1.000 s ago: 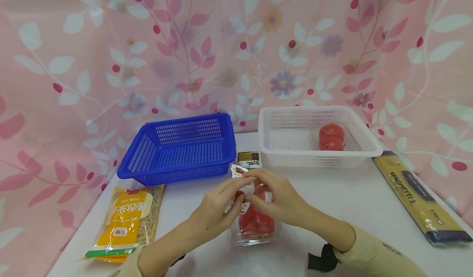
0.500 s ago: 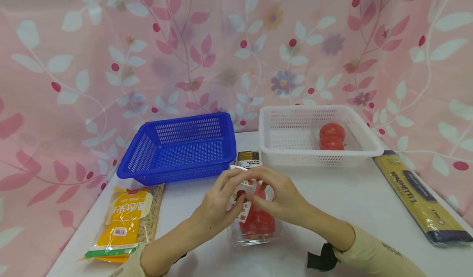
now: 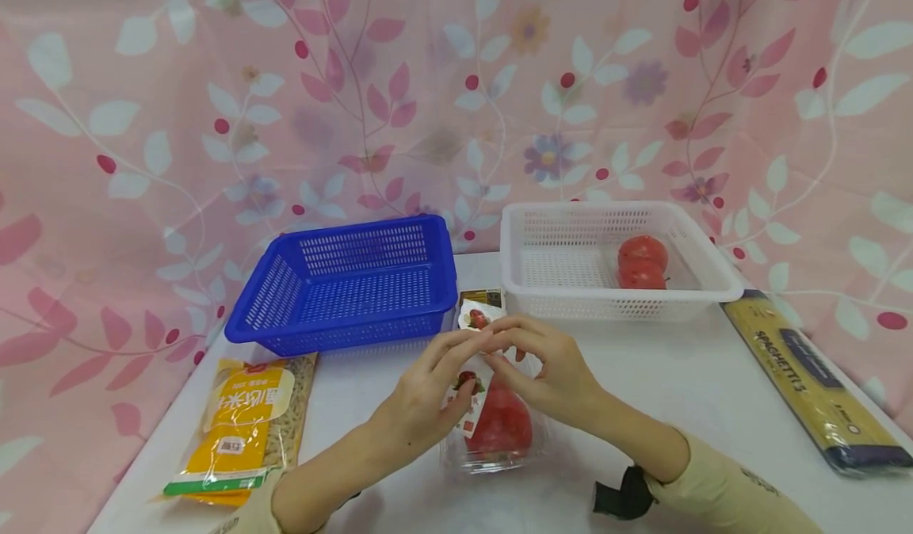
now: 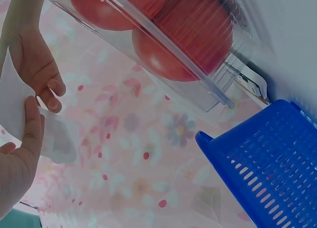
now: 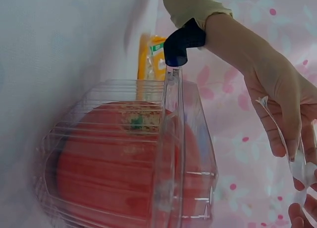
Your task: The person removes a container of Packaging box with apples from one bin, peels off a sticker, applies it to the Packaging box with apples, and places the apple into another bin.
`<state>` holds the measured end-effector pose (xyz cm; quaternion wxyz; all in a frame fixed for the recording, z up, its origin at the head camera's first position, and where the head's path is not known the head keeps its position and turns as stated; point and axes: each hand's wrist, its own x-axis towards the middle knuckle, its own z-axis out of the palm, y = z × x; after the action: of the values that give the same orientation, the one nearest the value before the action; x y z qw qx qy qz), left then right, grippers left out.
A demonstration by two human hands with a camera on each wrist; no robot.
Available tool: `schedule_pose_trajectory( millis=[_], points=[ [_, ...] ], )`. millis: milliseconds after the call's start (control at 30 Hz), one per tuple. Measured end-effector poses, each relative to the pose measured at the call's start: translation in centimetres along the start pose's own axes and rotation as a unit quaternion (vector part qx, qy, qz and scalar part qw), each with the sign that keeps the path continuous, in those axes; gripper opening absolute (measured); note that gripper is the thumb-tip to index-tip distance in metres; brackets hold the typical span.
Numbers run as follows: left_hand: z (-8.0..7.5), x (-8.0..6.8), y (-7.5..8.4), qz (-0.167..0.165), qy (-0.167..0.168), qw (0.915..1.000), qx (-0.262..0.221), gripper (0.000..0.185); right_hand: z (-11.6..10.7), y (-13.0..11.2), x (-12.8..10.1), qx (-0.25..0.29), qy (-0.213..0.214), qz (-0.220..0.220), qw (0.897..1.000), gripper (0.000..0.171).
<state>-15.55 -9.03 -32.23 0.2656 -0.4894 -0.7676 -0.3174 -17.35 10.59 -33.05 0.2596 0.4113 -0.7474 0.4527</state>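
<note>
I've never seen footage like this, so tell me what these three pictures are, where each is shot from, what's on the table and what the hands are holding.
No machine here: a person works with two bare hands. One camera sits on the head, looking down at the white table; the other two are strapped to the wrists, looking up from beside the work.

The left hand and right hand pinch a peeled printed label above a clear plastic clamshell box of red tomatoes.

Around them lie an empty blue plastic basket, a white plastic basket holding two loose red tomatoes, a yellow bag of pasta and a long spaghetti packet.
</note>
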Motion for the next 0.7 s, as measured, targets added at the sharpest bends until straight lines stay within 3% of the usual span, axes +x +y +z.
schedule_pose_trajectory(
  millis=[233,700],
  points=[
    [0.3,-0.4,-0.5,-0.004,0.007,0.9999,-0.01,0.067,-0.6,0.6,0.1,0.001,0.021,0.001,1.0,0.016],
    [0.2,-1.5,-0.9,-0.086,0.01,0.995,-0.049,0.046,-2.7,0.7,0.7,0.023,0.053,0.037,0.998,0.019]
  ],
)
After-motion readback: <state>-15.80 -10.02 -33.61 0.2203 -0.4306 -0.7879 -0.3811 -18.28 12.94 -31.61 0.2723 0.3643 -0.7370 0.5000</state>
